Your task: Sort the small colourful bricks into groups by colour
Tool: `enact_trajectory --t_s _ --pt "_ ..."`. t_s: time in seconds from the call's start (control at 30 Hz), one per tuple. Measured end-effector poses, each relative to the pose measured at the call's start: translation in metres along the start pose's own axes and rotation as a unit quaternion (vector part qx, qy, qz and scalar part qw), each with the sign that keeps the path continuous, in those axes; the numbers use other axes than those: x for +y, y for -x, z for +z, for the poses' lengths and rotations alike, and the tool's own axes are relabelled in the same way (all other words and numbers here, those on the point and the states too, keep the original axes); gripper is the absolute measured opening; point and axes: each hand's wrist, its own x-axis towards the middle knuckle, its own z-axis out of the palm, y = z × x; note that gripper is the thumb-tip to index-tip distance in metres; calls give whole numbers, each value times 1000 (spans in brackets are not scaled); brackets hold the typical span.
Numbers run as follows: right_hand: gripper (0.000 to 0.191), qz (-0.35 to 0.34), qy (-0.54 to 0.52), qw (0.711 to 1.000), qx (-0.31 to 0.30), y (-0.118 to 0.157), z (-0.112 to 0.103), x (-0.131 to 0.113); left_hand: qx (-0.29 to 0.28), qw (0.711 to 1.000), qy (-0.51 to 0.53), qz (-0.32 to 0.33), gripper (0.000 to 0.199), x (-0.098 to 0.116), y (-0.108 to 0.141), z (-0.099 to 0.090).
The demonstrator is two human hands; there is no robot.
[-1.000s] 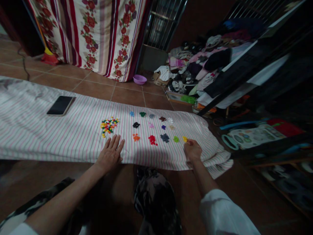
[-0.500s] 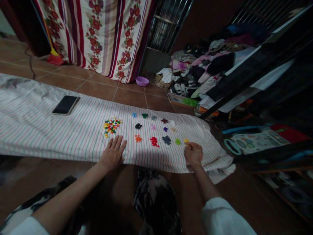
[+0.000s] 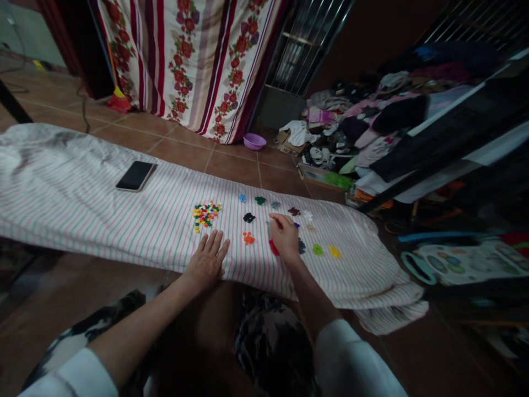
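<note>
Left hand (image 3: 206, 262), fingers apart, perhaps steadies the near cloth (image 3: 161, 226); right hand (image 3: 285, 236), fingers together, contents unclear, sits among colour-separated piles (image 3: 248, 239).

Laid out on the desk (image 3: 165, 220), left to right: phone (image 3: 135, 176), heap of pieces (image 3: 207, 212), rows of smaller heaps (image 3: 293, 211). Behind, on the floor (image 3: 235, 162): basin (image 3: 254, 141).
</note>
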Motion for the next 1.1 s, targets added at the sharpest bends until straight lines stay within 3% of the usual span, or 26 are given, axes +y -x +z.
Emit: enact_trajectory --t_s 0.23,0.4,0.67,0.87,0.97,1.1 --pt "26 -57 -50 983 -165 4 90 -59 -2 1000 27 9 74 -4 -2 5" --pt "21 -25 13 979 -201 1 118 -75 2 999 42 3 75 -6 -4 11" --pt "14 11 91 972 -218 -1 129 -80 -6 999 50 4 75 -6 -4 6" --pt "19 12 58 981 -184 3 129 -80 5 999 46 7 75 -7 -4 10" --pt "25 18 10 990 -140 4 118 -77 18 999 38 9 75 -8 -4 15" --pt "27 47 -57 993 -87 7 87 -63 36 999 39 12 72 -9 -4 18"
